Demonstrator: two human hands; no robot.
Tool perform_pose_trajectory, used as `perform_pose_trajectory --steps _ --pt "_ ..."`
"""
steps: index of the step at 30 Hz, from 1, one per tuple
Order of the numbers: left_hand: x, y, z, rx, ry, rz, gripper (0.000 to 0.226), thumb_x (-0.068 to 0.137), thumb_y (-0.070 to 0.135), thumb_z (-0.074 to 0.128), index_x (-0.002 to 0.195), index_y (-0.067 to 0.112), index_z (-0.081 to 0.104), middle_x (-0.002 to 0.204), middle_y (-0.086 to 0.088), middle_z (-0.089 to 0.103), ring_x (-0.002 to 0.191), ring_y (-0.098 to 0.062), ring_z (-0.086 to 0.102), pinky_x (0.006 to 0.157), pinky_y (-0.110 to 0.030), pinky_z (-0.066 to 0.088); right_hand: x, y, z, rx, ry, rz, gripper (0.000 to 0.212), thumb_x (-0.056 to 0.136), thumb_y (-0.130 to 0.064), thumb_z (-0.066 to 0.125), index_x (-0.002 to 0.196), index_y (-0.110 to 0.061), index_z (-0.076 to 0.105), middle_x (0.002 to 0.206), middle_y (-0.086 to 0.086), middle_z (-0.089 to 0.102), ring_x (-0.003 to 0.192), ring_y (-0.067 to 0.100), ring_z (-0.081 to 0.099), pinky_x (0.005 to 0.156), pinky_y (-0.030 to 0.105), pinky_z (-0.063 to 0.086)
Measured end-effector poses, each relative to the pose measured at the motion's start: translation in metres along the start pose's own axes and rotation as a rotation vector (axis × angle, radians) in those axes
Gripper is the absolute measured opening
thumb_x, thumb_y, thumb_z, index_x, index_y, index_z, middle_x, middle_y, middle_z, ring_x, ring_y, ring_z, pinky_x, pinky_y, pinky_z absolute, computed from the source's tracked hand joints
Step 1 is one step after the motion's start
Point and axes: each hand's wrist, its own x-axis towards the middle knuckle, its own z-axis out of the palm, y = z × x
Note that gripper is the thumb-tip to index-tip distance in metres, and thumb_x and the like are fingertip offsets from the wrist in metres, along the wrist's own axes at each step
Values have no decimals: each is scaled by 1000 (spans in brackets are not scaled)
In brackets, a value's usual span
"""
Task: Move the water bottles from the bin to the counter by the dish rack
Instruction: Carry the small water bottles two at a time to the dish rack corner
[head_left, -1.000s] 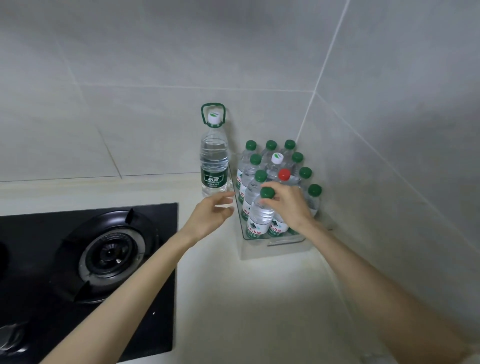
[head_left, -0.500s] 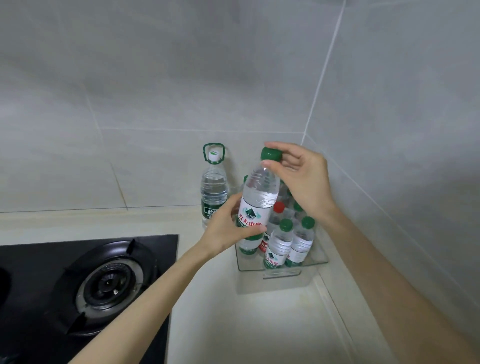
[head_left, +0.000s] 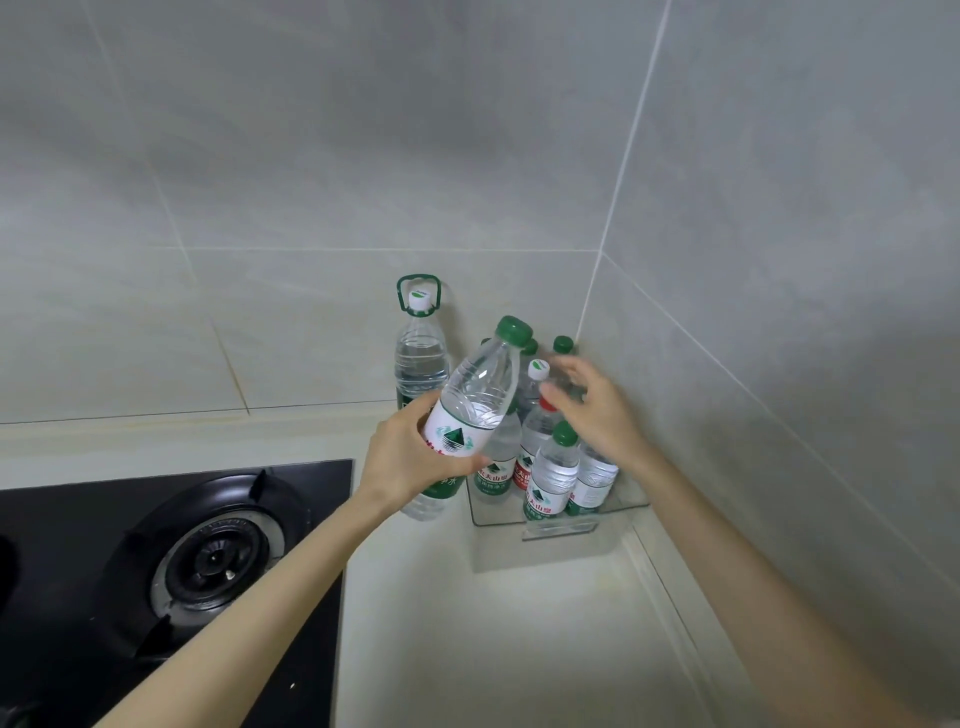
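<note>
Clear bottle (head_left: 480, 395), green cap (head_left: 513, 330), white-and-green label (head_left: 453, 439); black hob (head_left: 156, 545); grey tiles (head_left: 311, 156).

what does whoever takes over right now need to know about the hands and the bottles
Left hand grips one green-capped bottle, tilted, held up beside the clear bin.
Right hand hovers over the bin, open, gripping nothing.
Several bottles stand in the bin in the corner.
Dish rack is out of view; no bottle is seen delivered.
To do: carry this one over, then the rest.
</note>
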Motion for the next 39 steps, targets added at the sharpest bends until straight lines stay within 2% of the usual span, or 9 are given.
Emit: perform_pose_trajectory --steps 3,7,13,17,21,27,31,33,39 --pt "-3 -5 -3 -8 -17 -22 73 45 50 88 111 35 61 90 16 71 82 -6 67 73 -30 58 -5 48 10 -258 -52 176 45 83 -25 72 126 -23 55 121 1 65 106 24 63 86 29 47" --pt "-7 -6 -3 5 -8 -44 79 39 61 80 110 32 61 91 13 71 83 -9 67 74 -36 59 -14 80 26 -165 28 270 44 76 -26 78 115 -16 61 105 5 68 101 23 63 86 33 50" --pt "-13 -9 -5 -1 -7 -94 76 40 59 83 107 31 62 92 14 70 84 -8 67 73 -33 58 -24 84 41 131 161 213 33 79 -5 76 109 -4 61 103 4 66 107 18 62 95 23 45" --pt "-16 -9 -3 -32 -1 -145 71 46 45 91 109 28 63 94 12 71 86 -8 67 71 -25 56 -22 82 45 194 199 175 38 78 2 75 109 -12 60 104 6 69 107 20 65 98 29 49" --pt "-17 -7 -5 -80 18 -196 67 48 38 93 106 27 63 92 11 72 87 -9 68 75 -29 58 -23 68 42 214 255 120 38 79 1 74 111 -13 61 114 9 70 111 19 64 98 29 49" --pt "-17 1 -16 -162 25 -247 75 36 49 88 104 31 63 90 9 74 86 -10 69 78 -36 59 -12 25 16 272 249 -32 43 82 -6 71 103 -42 59 105 -3 72 104 12 68 98 37 51" --pt "-20 17 -24 -195 67 -244 79 32 51 87 105 33 61 87 10 74 83 -7 70 72 -29 58 -4 -22 -4 397 195 -137 37 86 -1 68 112 -25 59 104 -5 71 103 7 67 95 21 49" --pt "-22 26 -30 -195 93 -238 78 35 47 89 106 34 59 86 9 74 81 -5 70 68 -24 56 -1 -45 -11 428 175 -202 38 85 1 68 116 -19 58 105 -1 71 103 10 67 95 21 49" --pt "-40 42 -54 -154 215 -242 76 52 24 94 114 33 51 89 4 72 84 -9 69 68 -21 56 -3 -98 -17 435 59 -331 37 88 -6 66 121 -20 57 102 -8 70 98 4 67 93 19 50"
